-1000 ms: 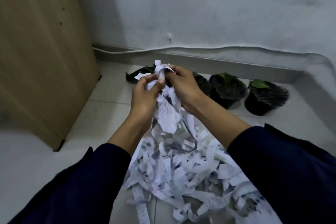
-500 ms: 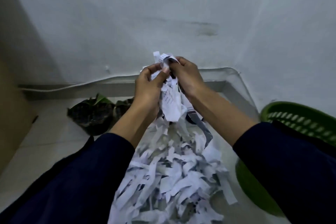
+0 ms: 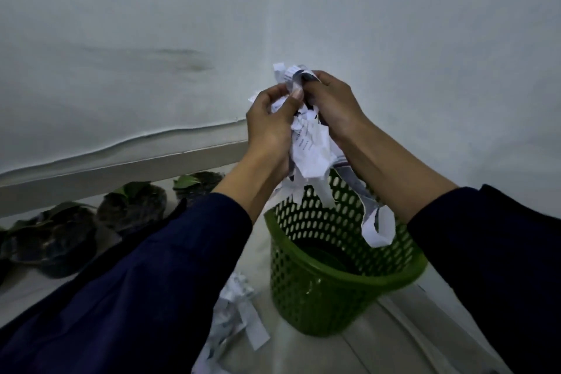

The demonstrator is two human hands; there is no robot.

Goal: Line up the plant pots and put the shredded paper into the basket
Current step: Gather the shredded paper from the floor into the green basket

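Paper (image 3: 309, 146) shreds sit bunched between both hands at centre frame, held up over the basket (image 3: 340, 279) in the lower middle. Left hand (image 3: 268, 127) curls round the left side of the wad, thumb pressed onto it; right hand (image 3: 335, 109) pinches the top and right side, fingers folded round the strips. A few long strips dangle from the bunch, one looping down past the basket's far rim on the right, free of its wall as far as I can tell.

Basket stands upright on the floor (image 3: 303, 355), green, perforated; its inside looks dark and, from this angle, seems to hold no paper yet. More loose strips (image 3: 239, 319) lie on the floor just beside it, at lower centre left, partly hidden by the left sleeve (image 3: 127, 291).

Pots (image 3: 130, 206) show at the left edge along the base of the wall (image 3: 151, 39): at least three black ones with green leaves, side by side in what reads as a row, so that half of the job looks done or close to it. The paper half looks barely begun: this handful has not been dropped, and the strips on the floor remain to be gathered.
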